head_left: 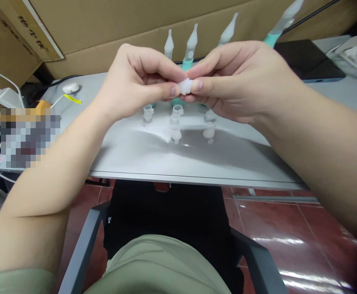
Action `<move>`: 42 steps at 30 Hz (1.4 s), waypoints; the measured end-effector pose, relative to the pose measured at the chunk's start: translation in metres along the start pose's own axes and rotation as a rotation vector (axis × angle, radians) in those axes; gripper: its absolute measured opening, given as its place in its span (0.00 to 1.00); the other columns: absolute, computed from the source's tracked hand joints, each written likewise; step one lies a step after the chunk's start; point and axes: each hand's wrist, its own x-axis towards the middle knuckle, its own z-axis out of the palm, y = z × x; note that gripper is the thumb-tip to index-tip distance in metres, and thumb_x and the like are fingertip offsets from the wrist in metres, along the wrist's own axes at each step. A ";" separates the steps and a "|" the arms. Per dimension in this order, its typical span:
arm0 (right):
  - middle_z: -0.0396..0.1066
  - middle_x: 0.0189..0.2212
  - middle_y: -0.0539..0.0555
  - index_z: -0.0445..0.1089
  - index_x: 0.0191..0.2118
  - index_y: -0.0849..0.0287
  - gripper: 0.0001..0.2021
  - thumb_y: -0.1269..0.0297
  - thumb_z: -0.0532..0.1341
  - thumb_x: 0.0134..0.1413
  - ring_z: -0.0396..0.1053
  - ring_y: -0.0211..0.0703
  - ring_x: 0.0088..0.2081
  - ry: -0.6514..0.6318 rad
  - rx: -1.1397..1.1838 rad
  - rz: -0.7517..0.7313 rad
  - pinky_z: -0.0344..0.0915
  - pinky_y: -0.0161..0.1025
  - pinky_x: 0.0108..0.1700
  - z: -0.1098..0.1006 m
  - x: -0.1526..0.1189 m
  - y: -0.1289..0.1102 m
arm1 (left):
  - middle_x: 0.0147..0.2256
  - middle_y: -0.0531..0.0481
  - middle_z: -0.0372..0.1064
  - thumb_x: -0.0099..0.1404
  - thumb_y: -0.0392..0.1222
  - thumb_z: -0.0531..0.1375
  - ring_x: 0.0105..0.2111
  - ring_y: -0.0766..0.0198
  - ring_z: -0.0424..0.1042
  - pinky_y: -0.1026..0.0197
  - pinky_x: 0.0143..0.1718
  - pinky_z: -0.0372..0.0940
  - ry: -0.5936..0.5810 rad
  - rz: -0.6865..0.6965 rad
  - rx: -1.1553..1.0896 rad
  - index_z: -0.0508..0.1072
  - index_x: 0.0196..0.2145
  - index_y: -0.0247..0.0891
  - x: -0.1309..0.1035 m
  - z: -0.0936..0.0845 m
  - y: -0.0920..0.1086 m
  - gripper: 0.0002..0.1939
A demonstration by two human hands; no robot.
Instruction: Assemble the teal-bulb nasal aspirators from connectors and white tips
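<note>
Between my fingertips, above the table, is a small white translucent piece (185, 86). My left hand (144, 77) pinches its left side with thumb and forefinger, and my right hand (227, 79) pinches its right side. Behind the hands stand several teal devices with clear pointed tips, among them one (191, 45) partly hidden by my fingers. Below the hands, small clear cups lie on the table, one at the left (148, 112) and one in the middle (177, 110). White soft caps (175, 134) lie nearer the front, another (208, 131) to the right.
The grey-white table (120, 155) runs against a cardboard wall (105, 24). A black flat device (309, 59) lies at the back right, with white cables beyond it. At the left are a white charger (8, 98), a round white item (71, 87) and a blurred-out object (28, 139).
</note>
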 end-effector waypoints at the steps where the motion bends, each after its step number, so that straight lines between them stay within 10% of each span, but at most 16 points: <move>1: 0.91 0.34 0.51 0.92 0.36 0.59 0.20 0.91 0.71 0.66 0.90 0.35 0.35 -0.012 -0.003 -0.002 0.89 0.27 0.43 0.000 0.000 -0.001 | 0.39 0.52 0.94 0.63 0.34 0.86 0.43 0.41 0.97 0.39 0.51 0.95 0.009 -0.006 0.003 0.98 0.37 0.53 0.000 0.000 0.000 0.12; 20: 0.89 0.32 0.51 0.88 0.33 0.61 0.24 0.97 0.67 0.70 0.89 0.34 0.32 0.012 -0.011 0.067 0.88 0.27 0.41 -0.002 -0.002 -0.011 | 0.38 0.56 0.94 0.58 0.25 0.79 0.41 0.47 0.97 0.44 0.48 0.95 -0.005 0.063 0.059 0.98 0.38 0.50 0.005 0.006 0.000 0.18; 33: 0.88 0.31 0.50 0.89 0.34 0.56 0.21 0.91 0.72 0.70 0.86 0.36 0.33 -0.002 -0.061 0.063 0.88 0.29 0.41 -0.001 -0.007 -0.018 | 0.41 0.46 0.94 0.64 0.48 0.86 0.43 0.44 0.94 0.36 0.51 0.89 -0.041 0.055 0.312 0.96 0.37 0.45 0.009 0.002 0.016 0.08; 42: 0.90 0.36 0.49 0.94 0.38 0.50 0.11 0.77 0.86 0.62 0.86 0.40 0.40 -0.090 -0.266 -0.032 0.86 0.33 0.47 -0.010 -0.014 -0.019 | 0.34 0.51 0.90 0.61 0.48 0.89 0.32 0.56 0.83 0.50 0.35 0.80 -0.149 0.019 0.322 0.96 0.38 0.51 0.010 -0.015 0.031 0.10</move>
